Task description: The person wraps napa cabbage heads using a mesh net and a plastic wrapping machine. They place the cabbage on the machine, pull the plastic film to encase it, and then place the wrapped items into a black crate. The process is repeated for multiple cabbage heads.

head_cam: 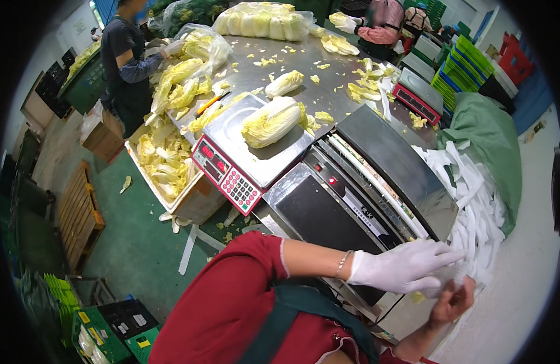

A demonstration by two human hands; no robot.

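Observation:
My left hand (400,267), in a white glove, reaches across the front of a wrapping machine (334,218) at the lower right. Its fingers meet a thin whitish piece (447,274), too blurred to name exactly. My bare right hand (457,300) pinches the same piece from below, its fingertips close to the glove. Behind both hands hangs a heap of white paper-like strips (480,209). Left of the machine, a napa cabbage (273,123) rests on the steel pan of a red digital scale (225,173) with lit digits. Another napa cabbage (284,84) lies beyond it.
Loose leaves litter the steel table (243,59). A foam box (157,182) of leaves stands below its left edge. Bagged cabbages (262,20) sit at the back. Co-workers (125,68) handle cabbages around the table. A second scale (419,95) and a green sack (484,136) are to the right.

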